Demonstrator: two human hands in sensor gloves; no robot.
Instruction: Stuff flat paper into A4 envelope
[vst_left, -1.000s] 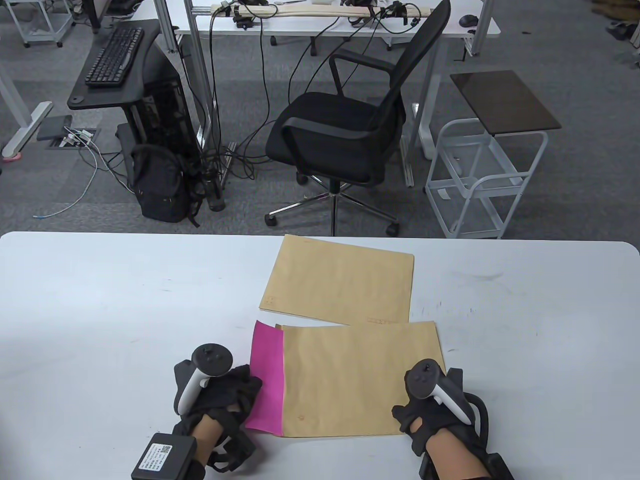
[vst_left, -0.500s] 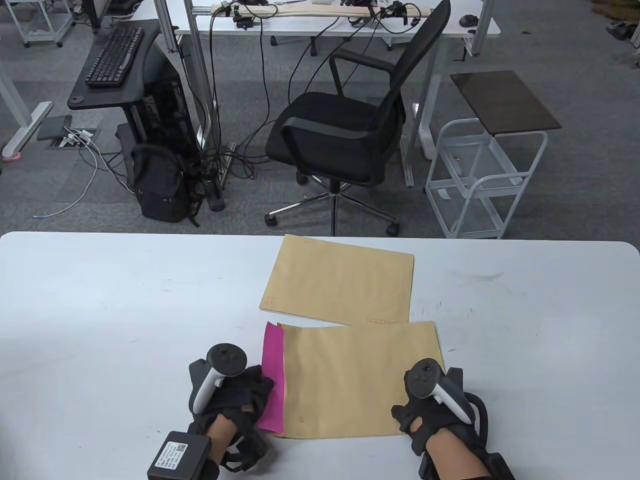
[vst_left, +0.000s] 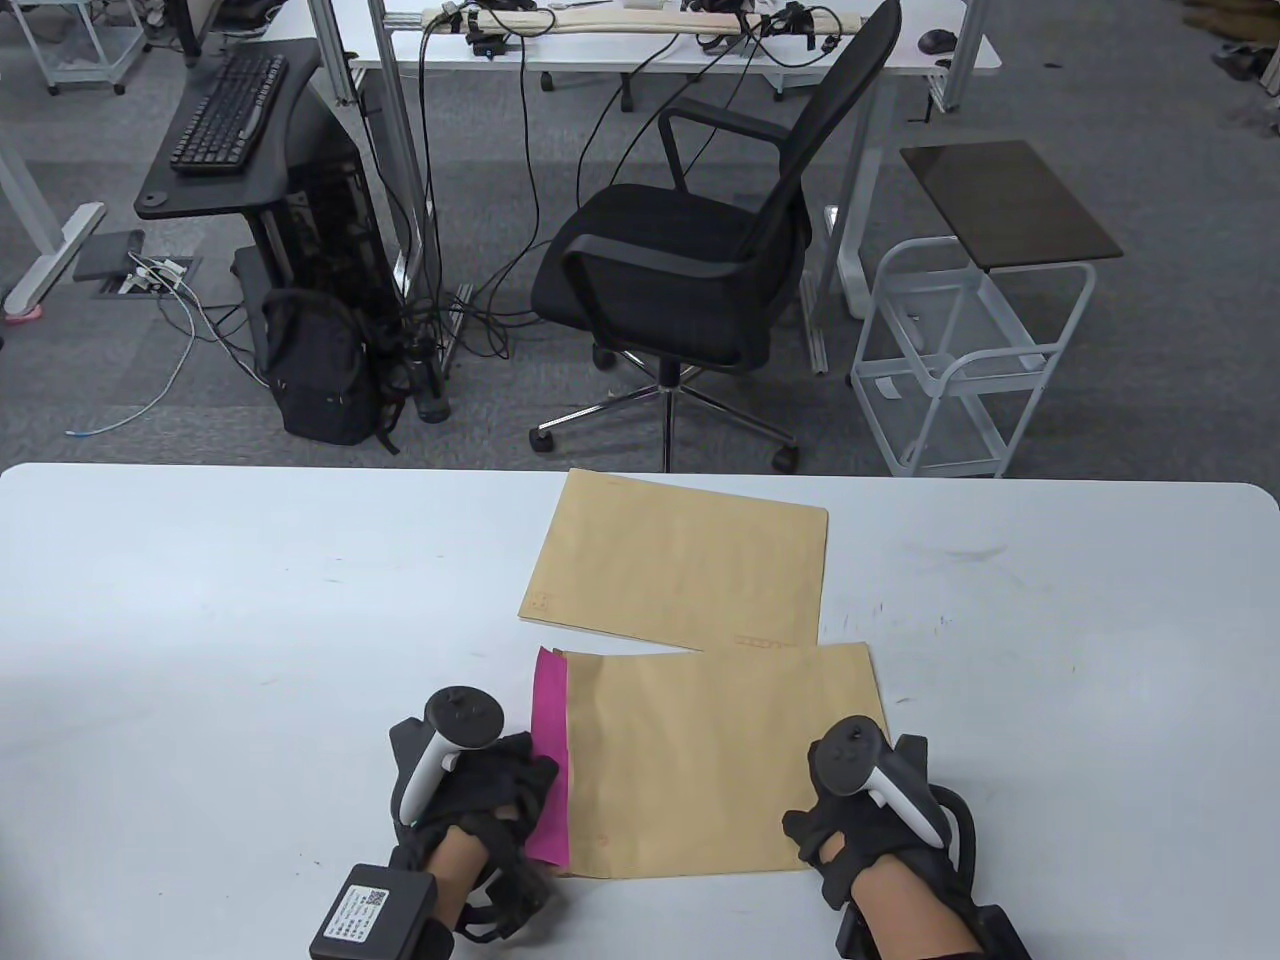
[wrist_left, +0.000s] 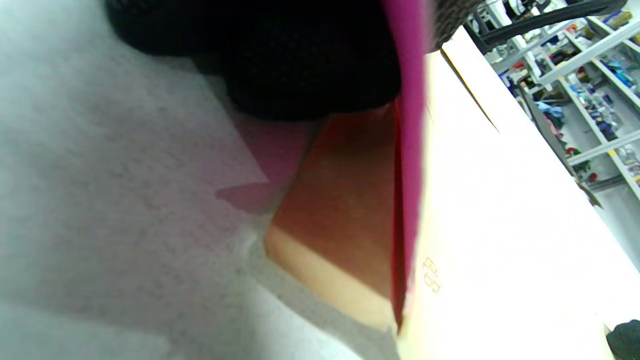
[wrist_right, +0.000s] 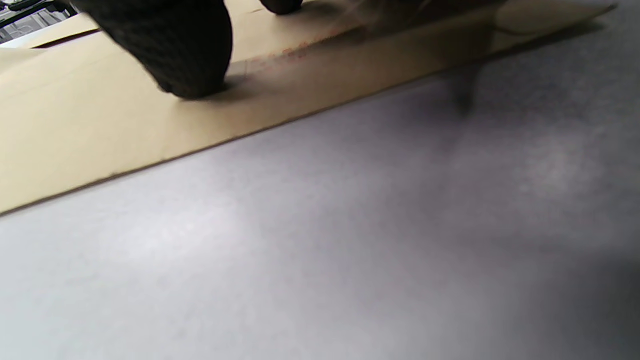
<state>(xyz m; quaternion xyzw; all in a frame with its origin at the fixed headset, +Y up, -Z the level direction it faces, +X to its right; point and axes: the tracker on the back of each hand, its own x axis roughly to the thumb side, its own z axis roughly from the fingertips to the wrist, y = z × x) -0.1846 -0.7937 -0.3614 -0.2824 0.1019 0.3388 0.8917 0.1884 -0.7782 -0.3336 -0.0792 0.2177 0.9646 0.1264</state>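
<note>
A brown A4 envelope (vst_left: 720, 760) lies flat near the table's front edge, its open end to the left. A pink paper sheet (vst_left: 550, 760) is mostly inside it, and only a narrow strip shows at the opening. My left hand (vst_left: 525, 795) grips that strip's left edge. The left wrist view shows the gloved fingers (wrist_left: 280, 60) on the pink sheet (wrist_left: 412, 150) at the envelope mouth (wrist_left: 500, 225). My right hand (vst_left: 835, 810) rests on the envelope's near right corner. In the right wrist view a fingertip (wrist_right: 175, 45) presses the envelope (wrist_right: 100, 125) onto the table.
A second brown envelope (vst_left: 680, 570) lies flat just behind the first, touching its far edge. The white table (vst_left: 200, 620) is bare to the left and right. An office chair (vst_left: 690, 270) and a white cart (vst_left: 970, 350) stand beyond the far edge.
My left hand has moved right and pushed the pink sheet further into the envelope, so the pink strip is narrower. The right hand and the envelope have stayed still.
</note>
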